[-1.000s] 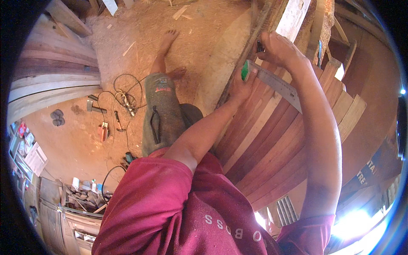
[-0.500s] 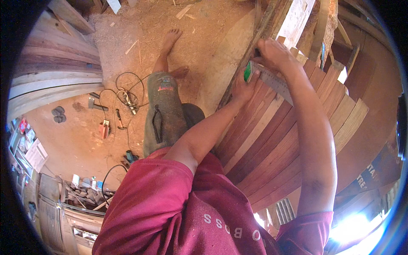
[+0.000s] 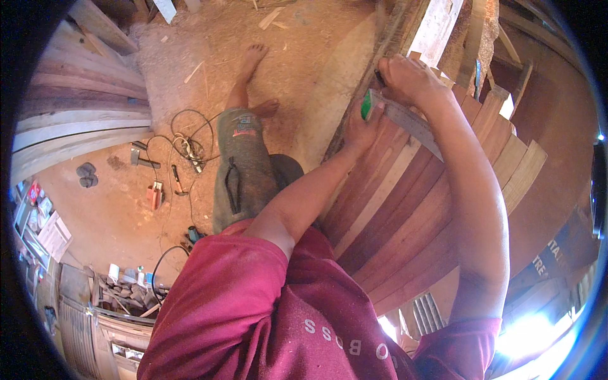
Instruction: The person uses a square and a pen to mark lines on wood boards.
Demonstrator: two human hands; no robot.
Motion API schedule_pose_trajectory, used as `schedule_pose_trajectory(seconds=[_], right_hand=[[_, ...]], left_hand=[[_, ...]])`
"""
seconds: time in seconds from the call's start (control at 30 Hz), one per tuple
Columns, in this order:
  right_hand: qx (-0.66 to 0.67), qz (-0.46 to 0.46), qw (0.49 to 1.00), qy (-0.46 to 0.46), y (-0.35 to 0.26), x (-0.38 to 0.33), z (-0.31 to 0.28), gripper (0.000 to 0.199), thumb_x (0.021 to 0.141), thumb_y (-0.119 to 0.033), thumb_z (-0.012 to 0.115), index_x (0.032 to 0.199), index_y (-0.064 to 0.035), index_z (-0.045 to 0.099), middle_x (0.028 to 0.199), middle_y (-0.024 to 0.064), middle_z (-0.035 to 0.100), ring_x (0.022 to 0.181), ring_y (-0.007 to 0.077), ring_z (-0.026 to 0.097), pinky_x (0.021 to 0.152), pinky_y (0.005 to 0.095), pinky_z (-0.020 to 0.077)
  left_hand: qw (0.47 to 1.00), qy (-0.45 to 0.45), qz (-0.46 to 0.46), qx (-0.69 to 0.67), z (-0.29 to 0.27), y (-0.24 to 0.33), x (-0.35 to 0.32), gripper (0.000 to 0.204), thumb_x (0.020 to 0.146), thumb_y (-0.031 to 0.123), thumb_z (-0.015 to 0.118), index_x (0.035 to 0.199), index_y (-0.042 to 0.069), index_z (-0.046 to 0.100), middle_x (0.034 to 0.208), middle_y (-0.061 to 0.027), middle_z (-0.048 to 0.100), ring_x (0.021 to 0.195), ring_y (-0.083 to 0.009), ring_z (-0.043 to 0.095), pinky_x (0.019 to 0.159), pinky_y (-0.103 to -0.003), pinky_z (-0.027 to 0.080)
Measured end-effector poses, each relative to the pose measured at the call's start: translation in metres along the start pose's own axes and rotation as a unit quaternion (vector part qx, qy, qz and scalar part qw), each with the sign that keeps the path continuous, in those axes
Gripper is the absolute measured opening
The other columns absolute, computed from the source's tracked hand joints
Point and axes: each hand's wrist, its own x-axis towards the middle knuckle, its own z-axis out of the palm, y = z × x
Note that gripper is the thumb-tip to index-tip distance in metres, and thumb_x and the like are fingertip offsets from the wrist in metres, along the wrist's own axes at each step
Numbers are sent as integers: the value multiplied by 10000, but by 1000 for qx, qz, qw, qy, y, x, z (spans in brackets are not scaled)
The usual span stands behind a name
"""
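Note:
A row of reddish-brown and pale wooden boards point(image 3: 401, 235) lies side by side in front of me, on the right. Across their far ends rests a try square with a metal blade point(image 3: 415, 130) and a green stock point(image 3: 367, 105). My left hand point(image 3: 361, 130) is closed round the stock at the boards' left edge. Just beyond the square, my right hand point(image 3: 410, 81) is bent with its fingers pinched together. A short, dark, stick-like thing point(image 3: 380, 77) pokes out of that pinch; its exact kind cannot be made out.
On the dusty floor at left lie a hammer point(image 3: 178, 180), a coiled black cable point(image 3: 201, 113) and a teal power tool point(image 3: 194, 234). Planks point(image 3: 82, 120) are stacked at far left. A pale upright timber point(image 3: 437, 31) stands beyond the boards. Wood offcuts point(image 3: 126, 294) are piled lower left.
My right hand has shifted slightly left, and the dark stick-like thing in its fingers shows more clearly. My left hand stays on the square.

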Motion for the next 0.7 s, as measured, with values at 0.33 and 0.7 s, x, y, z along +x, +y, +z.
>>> schedule_pose_trajectory(seconds=[0.33, 0.7], right_hand=[[-23, -6, 996, -82, -6, -37, -48, 258, 863, -160, 706, 1047, 15, 662, 1046, 217, 714, 1048, 374, 699, 910, 473, 559], [-1, 5, 995, 101, 10, -43, -69, 159, 831, -157, 724, 956, -60, 741, 856, 200, 724, 871, 367, 725, 819, 461, 570]], left_hand=[[998, 39, -46, 36, -1, 11, -7, 733, 938, 644, 609, 1373, 56, 564, 1305, -257, 621, 1250, -415, 580, 1051, -491, 440], [998, 5, -61, 31, -8, 24, -9, 723, 1003, 548, 581, 1424, -35, 510, 1368, -294, 575, 1287, -425, 551, 1090, -458, 420]])
